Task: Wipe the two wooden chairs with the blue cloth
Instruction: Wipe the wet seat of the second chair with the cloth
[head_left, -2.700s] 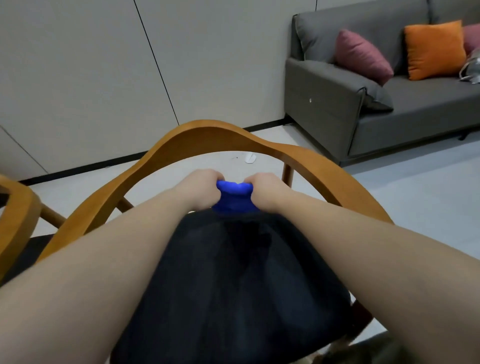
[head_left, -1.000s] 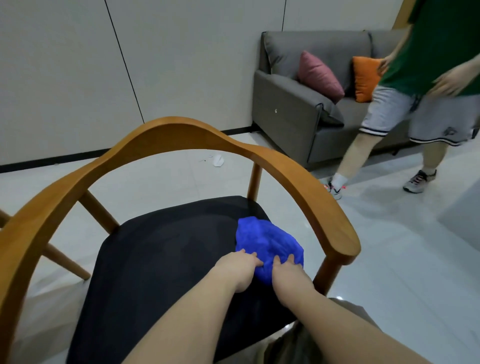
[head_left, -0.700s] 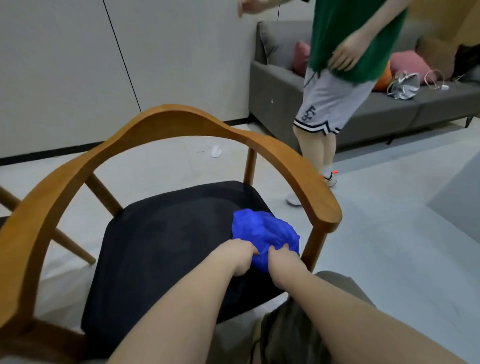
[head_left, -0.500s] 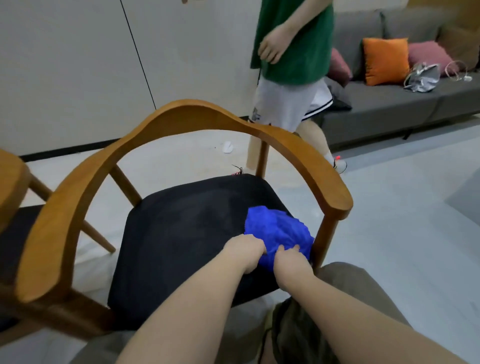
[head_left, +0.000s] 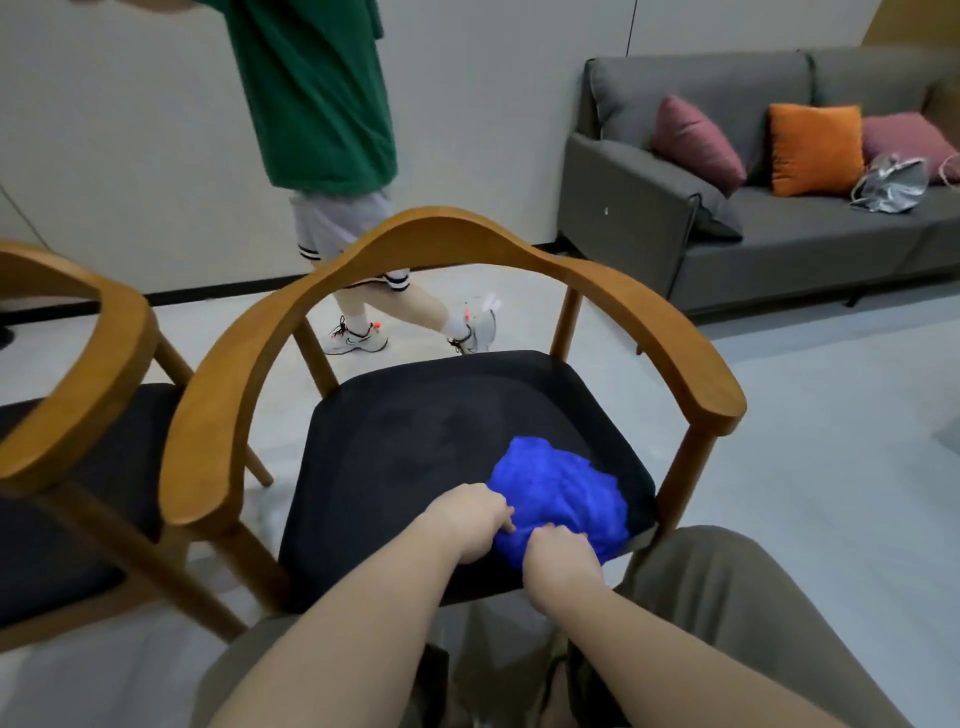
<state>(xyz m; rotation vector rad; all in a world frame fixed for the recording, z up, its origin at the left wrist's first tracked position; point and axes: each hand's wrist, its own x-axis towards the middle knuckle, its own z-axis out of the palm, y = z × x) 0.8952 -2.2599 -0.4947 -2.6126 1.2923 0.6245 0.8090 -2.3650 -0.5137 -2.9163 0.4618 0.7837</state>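
A bunched blue cloth (head_left: 561, 488) lies on the front right corner of the black seat of a wooden chair (head_left: 447, 244) with a curved backrest. My left hand (head_left: 470, 519) grips the cloth's near left edge with curled fingers. Just right of it, my right hand (head_left: 561, 564) grips the near edge too. A second wooden chair (head_left: 98, 343) with a black seat stands at the left, partly cut off by the frame.
A person in a green shirt and grey shorts (head_left: 322, 156) walks behind the chair, close to its backrest. A grey sofa (head_left: 779, 234) with pink and orange cushions and a silver bag stands at the back right. Pale floor lies to the right.
The cloth and both hands went from the seat's back to its front right corner. The person walked from the right to behind the chair. The second chair came into view.
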